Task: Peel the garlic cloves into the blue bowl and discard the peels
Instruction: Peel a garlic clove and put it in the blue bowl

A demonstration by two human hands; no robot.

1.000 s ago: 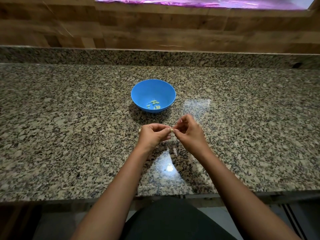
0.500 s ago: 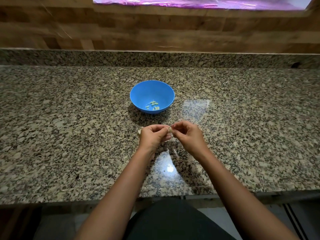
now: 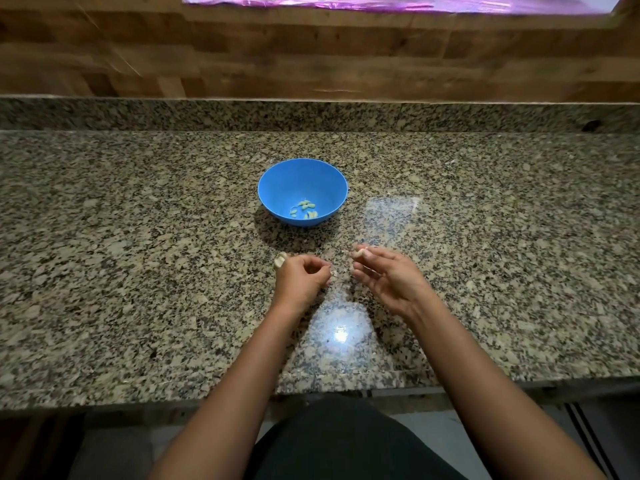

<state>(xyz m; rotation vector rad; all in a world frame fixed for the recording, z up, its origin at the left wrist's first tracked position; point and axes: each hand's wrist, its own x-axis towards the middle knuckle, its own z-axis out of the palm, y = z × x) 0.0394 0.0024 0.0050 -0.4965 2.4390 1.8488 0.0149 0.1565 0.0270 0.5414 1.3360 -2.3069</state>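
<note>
A blue bowl [image 3: 302, 174] stands mid-counter with several peeled garlic cloves [image 3: 304, 208] in its bottom. In front of it, my right hand [image 3: 388, 278] pinches a pale garlic clove [image 3: 358, 253] at its fingertips. My left hand [image 3: 301, 277] is curled, with a small scrap of peel [image 3: 334, 273] at its fingertips. Just behind the left hand, a pale piece of garlic [image 3: 280, 260] lies on the counter. The two hands are a short gap apart.
The speckled granite counter [image 3: 138, 271] runs the full width, with a low granite ledge and a wooden wall behind. A bright light reflection [image 3: 341, 336] shines near the front edge. My dark clothing shows below the counter edge.
My hands were joined on one clove; now they have pulled apart. The right hand has moved right and forward with the clove, the left keeps a scrap of peel.
</note>
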